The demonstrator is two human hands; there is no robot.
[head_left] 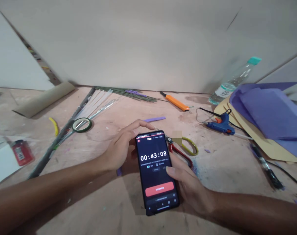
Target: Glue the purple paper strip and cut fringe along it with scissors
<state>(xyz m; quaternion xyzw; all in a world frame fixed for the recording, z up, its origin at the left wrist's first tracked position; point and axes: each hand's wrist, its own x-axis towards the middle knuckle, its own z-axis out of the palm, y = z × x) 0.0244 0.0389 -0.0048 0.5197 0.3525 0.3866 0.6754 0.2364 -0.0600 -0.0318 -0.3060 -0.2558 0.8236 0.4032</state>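
Note:
A black phone point(156, 174) is held upright over the table, its lit screen showing a timer at 00:43:08 and a red button. My right hand point(187, 179) grips its right edge, with the thumb over the screen. My left hand point(125, 143) is curved around the phone's upper left side, fingers bent at the top edge; some of them are hidden behind it. Scissors with red and yellow-green handles point(191, 148) lie behind the phone to the right, partly covered by it and my right hand. A thin purple strip point(155, 119) lies beyond my left fingertips.
Tape roll point(90, 125), dark rod point(65, 130), cardboard tube point(46, 99) and red bottle point(22, 152) are at the left. An orange cutter point(177, 102) and green stems point(138, 95) lie by the wall. Water bottle point(233, 83), blue glue gun point(222, 125), marker point(266, 166) and purple sheets point(273, 111) occupy the right.

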